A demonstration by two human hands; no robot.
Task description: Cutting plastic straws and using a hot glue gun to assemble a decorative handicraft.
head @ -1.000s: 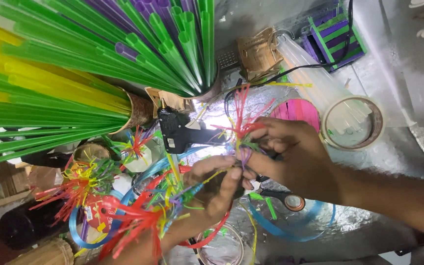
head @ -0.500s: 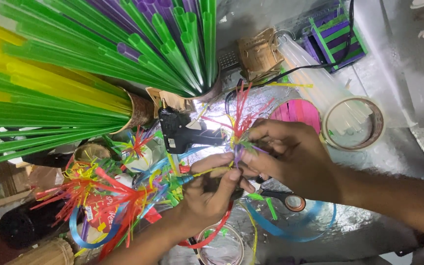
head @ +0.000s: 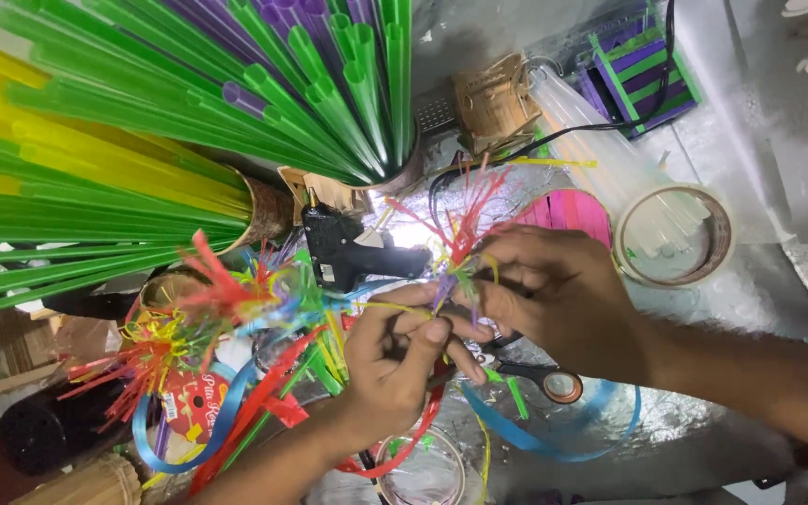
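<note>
— Two hands on one small thing: the red fringed straw tuft (head: 461, 224) sits between them, just in front of the black glue gun (head: 348, 251). My right hand (head: 554, 295) is closed around its bound base, fingers pinching where the green and purple strands gather. My left hand (head: 395, 360) is curled shut too, thumb and forefinger nipping a thin yellow strip (head: 390, 308) that runs up toward the tuft.

— How would you say it handles?

— Very light, I judge, and springy. The cut strands splay and would bend or crease under any squeeze, so the bound waist is the only sound place to hold; the slick plastic could slide out of a loose pinch.

— And around it?

— Scissors (head: 530, 372) lie just under my right wrist, on a loop of blue ribbon (head: 554, 440). A pink disc (head: 568, 210) shows behind the right hand, with a roll of tape (head: 673, 234) beside it holding clear glue sticks. Further left, finished fringed tufts (head: 156, 351) in red, yellow and green are heaped together, and big bundles of green straws (head: 310, 93) and yellow straws (head: 58, 150) fan out across the top. All of it rests on a silvery foil-covered surface (head: 750, 299).
</note>
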